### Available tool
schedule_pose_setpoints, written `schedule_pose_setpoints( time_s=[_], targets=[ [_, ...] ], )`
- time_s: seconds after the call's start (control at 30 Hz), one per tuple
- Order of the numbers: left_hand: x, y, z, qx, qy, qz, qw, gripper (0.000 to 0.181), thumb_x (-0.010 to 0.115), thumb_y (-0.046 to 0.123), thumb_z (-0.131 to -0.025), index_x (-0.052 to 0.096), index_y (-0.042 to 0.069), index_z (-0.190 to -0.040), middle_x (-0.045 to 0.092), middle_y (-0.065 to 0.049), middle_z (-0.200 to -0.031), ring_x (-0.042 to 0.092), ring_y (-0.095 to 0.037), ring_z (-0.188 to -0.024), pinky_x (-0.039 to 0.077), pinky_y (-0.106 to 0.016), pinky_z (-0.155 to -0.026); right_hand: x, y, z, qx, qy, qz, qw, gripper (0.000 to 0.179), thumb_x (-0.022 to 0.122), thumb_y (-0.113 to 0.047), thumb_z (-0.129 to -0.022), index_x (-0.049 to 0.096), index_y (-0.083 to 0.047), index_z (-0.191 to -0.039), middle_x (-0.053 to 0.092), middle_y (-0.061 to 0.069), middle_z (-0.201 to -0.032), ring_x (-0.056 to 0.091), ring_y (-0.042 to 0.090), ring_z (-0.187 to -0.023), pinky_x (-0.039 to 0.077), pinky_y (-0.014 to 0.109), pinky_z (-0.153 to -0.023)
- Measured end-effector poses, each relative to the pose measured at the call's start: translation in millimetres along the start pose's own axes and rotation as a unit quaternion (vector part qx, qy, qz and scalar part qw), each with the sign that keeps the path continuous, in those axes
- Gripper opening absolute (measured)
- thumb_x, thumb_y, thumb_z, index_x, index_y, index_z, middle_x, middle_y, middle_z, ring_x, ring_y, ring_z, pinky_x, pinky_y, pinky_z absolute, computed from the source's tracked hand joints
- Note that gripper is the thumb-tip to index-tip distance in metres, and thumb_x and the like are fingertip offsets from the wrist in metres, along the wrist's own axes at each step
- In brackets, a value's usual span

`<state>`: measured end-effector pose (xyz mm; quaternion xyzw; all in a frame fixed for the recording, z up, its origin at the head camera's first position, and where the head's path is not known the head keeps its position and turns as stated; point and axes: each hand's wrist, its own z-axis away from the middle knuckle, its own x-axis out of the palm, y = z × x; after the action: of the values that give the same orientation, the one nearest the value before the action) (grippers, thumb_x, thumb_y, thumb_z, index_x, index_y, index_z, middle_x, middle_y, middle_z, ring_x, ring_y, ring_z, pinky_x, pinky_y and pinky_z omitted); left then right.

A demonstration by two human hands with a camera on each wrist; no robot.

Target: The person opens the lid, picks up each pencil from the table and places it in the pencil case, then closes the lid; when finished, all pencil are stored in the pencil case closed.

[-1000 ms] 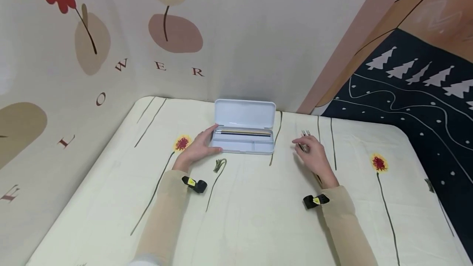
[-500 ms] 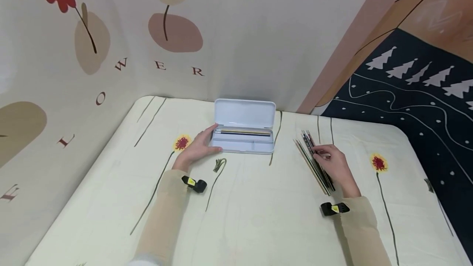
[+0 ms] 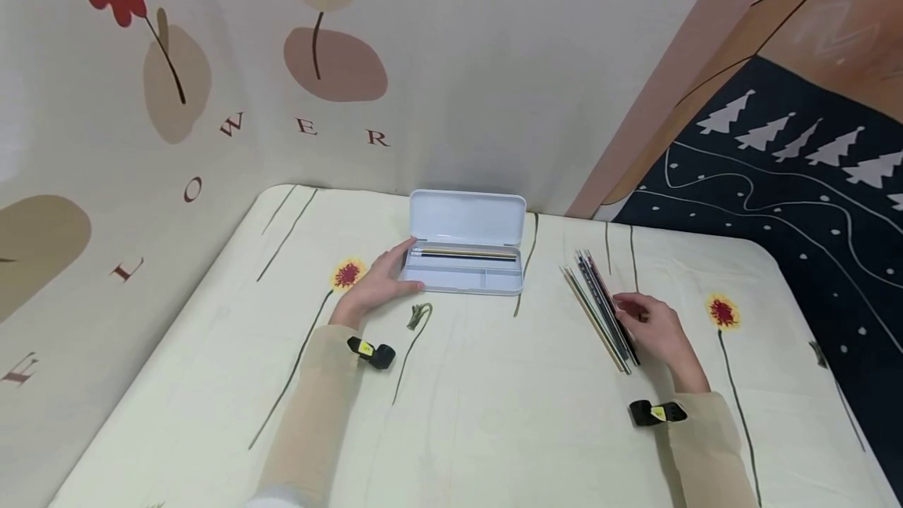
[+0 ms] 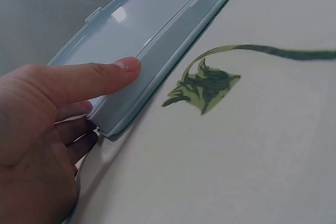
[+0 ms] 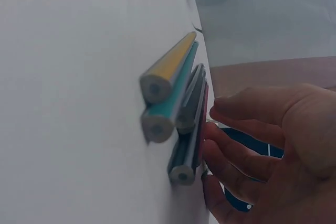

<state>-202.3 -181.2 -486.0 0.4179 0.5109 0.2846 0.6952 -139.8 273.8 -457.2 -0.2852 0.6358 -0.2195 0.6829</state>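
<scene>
A pale blue pencil case (image 3: 466,282) stands with its lid up at the back of the table. Pencils (image 3: 466,254) lie in its rear compartment. My left hand (image 3: 375,282) grips the case's left end, thumb along the front wall and the other fingers round the end, as the left wrist view shows. Several loose coloured pencils (image 3: 591,308) lie in a slanted bundle right of the case. Yellow, teal and dark barrels show in the right wrist view. My right hand (image 3: 656,328) is just right of that bundle, fingers loosely bent, fingertips right at its edge, with nothing between thumb and fingers.
A cream cloth (image 3: 494,406) printed with flowers and stems covers the table. Directly behind the case rises a pale curtain (image 3: 480,132), and a dark blue tree-patterned cloth (image 3: 776,179) hangs at the right.
My right hand has let go of the pencils and moved right and nearer to me, leaving the bundle lying in view on the cloth. The left hand and the case have stayed put.
</scene>
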Motion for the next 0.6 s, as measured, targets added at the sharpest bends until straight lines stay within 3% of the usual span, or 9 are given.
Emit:
schedule_pose_setpoints(
  time_s=[0.3, 0.6],
  targets=[
    [1.6, -0.9, -0.7, -0.004, -0.001, -0.009, 1.0, 0.092, 0.077, 0.017, -0.081, 0.022, 0.012, -0.155, 0.02, -0.013, -0.158, 0.014, -0.034, -0.144, 0.011, -0.051, -0.115, 3.4, 3.3, 2.2, 0.039, -0.001, -0.012, 0.9992, 0.029, 0.057, -0.002, -0.092, 0.061, 0.009, -0.119, 0.062, 0.017, -0.096, 0.052, 0.023, -0.079, 0.044, 0.027, -0.06],
    [0.4, -1.6, -1.5, 0.003, 0.0, -0.005, 1.0, 0.092, 0.077, 0.018, -0.081, 0.023, 0.012, -0.154, 0.022, -0.014, -0.157, 0.015, -0.034, -0.143, 0.011, -0.052, -0.115, 9.7, 6.2, -0.6, 0.029, 0.037, -0.023, 0.9987, 0.025, 0.059, -0.002, -0.091, 0.063, 0.009, -0.112, 0.062, 0.013, -0.087, 0.051, 0.018, -0.072, 0.042, 0.024, -0.055]
  ],
)
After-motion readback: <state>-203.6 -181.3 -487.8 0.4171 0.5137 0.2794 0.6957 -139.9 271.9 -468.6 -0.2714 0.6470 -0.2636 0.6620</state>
